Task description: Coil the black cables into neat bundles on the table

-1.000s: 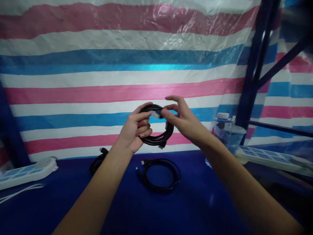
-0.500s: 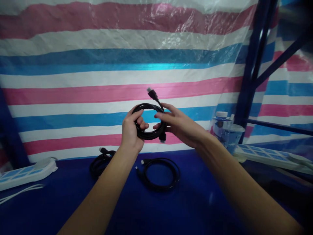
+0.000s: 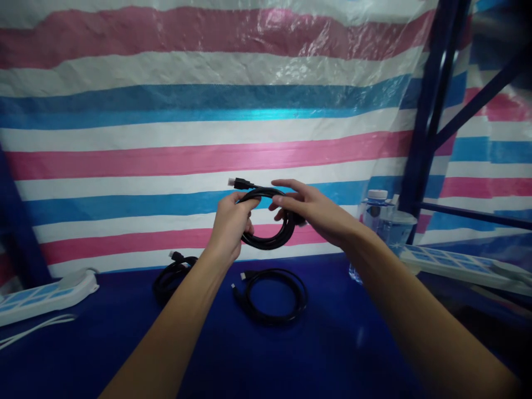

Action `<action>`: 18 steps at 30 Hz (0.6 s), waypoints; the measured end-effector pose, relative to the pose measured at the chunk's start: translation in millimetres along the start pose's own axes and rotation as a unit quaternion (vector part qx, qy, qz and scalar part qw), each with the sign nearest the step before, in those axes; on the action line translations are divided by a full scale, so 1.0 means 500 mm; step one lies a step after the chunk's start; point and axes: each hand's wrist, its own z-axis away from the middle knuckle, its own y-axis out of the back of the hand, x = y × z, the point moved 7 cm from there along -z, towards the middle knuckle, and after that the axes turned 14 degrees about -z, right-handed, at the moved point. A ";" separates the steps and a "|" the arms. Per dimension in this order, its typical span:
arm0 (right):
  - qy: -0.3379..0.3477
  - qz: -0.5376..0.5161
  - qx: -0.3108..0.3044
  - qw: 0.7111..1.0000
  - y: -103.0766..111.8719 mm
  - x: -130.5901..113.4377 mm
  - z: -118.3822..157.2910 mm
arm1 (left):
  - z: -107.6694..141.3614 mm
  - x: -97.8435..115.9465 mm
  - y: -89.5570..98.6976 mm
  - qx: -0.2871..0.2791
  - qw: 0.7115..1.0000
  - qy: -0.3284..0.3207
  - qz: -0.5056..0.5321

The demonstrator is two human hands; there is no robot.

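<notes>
A coiled black HDMI cable (image 3: 270, 242) is held up in the air above the table. My left hand (image 3: 233, 221) grips the left side of the coil, thumb over the top strands. On the other side my right hand (image 3: 310, 205) has its thumb on the upper right strands, with the index finger stretched out above. One plug (image 3: 241, 183) points left over the top of the coil. The other plug (image 3: 299, 220) hangs at the right, partly behind the right hand. Below lies a second coiled black cable (image 3: 274, 320), both its plugs facing left.
A third black cable coil (image 3: 164, 282) lies partly behind my left forearm. White power strips sit at the left (image 3: 50, 299) and right (image 3: 453, 266) of the blue table (image 3: 266, 366). A clear bottle (image 3: 374, 208) and a plastic cup (image 3: 397, 230) stand at right, before a striped sheet (image 3: 166, 160).
The held coil has tilted and shifted slightly right and down. Its upper plug has swung from pointing up to pointing left. Both hands have moved a little to the right.
</notes>
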 end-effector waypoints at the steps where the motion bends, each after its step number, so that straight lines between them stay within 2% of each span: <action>1: 0.009 0.023 -0.003 1.000 0.007 -0.002 0.000 | 0.000 -0.002 0.000 0.007 1.000 0.007 0.014; 3: 0.025 0.110 -0.019 0.993 0.015 -0.006 -0.002 | 0.001 -0.006 -0.005 0.005 1.000 0.015 0.020; 6: 0.041 0.224 -0.036 0.973 0.016 -0.010 -0.004 | 0.003 -0.012 -0.020 -0.039 0.998 0.030 0.034; 8: 0.043 0.246 -0.040 0.967 0.013 -0.011 -0.004 | 0.004 -0.013 -0.025 -0.055 0.996 0.033 0.066; 10: 0.034 0.238 -0.054 0.969 0.009 -0.008 -0.001 | 0.005 -0.012 -0.020 -0.045 0.994 0.028 0.094; 12: 0.020 0.189 -0.086 0.978 0.001 -0.002 0.003 | 0.005 -0.012 -0.017 -0.041 0.993 0.029 0.103; 15: 0.003 0.017 -0.121 0.992 -0.008 0.002 0.008 | 0.009 -0.014 -0.025 -0.074 0.991 0.044 0.103; 18: -0.031 -0.143 -0.066 0.987 0.006 0.008 0.004 | 0.019 -0.013 -0.047 -0.135 0.987 0.049 0.078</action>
